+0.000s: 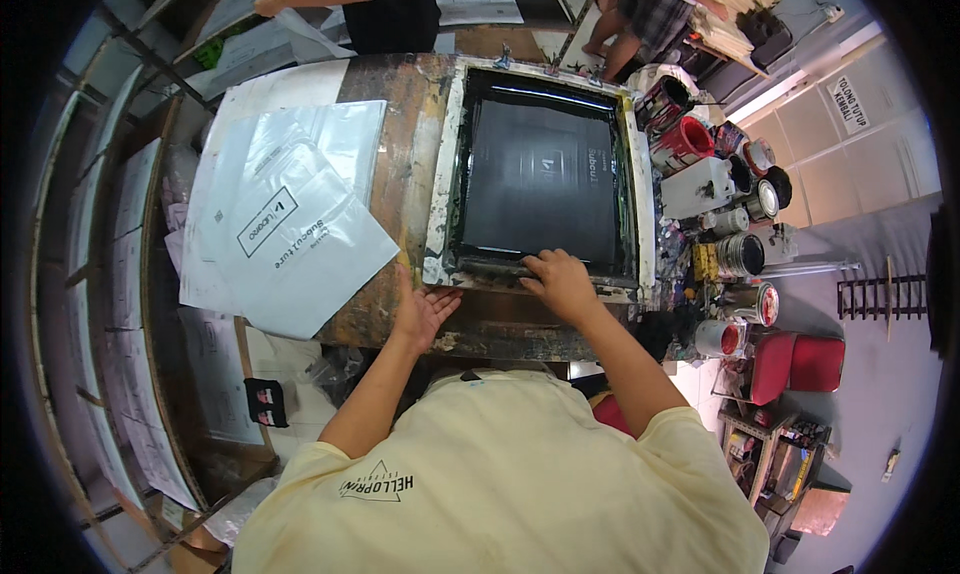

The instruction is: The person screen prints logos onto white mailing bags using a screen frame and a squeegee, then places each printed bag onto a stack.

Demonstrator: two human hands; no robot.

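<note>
A screen printing frame (447, 179) with pale, ink-stained rails lies on the worn wooden table (400, 104); dark ink covers its mesh (535, 214), where faint lettering shows. My right hand (565, 286) is closed over the near rail, its fingers bent onto the dark inner edge. Beside the frame's near left corner, my left hand (428, 312) is open, palm turned up and fingers spread, holding nothing. To its left lie printed whitish plastic bags (305, 229), one turned askew on top of the others and reaching past the table's near edge.
Ink cans and tubs, one a red-smeared can (685, 139), crowd the table's right side beside a white jug (695, 189). Racks with printed sheets (130, 304) stand at left. Beyond the table, a person in black (395, 14) handles plastic sheets. A red chair (795, 362) is at right.
</note>
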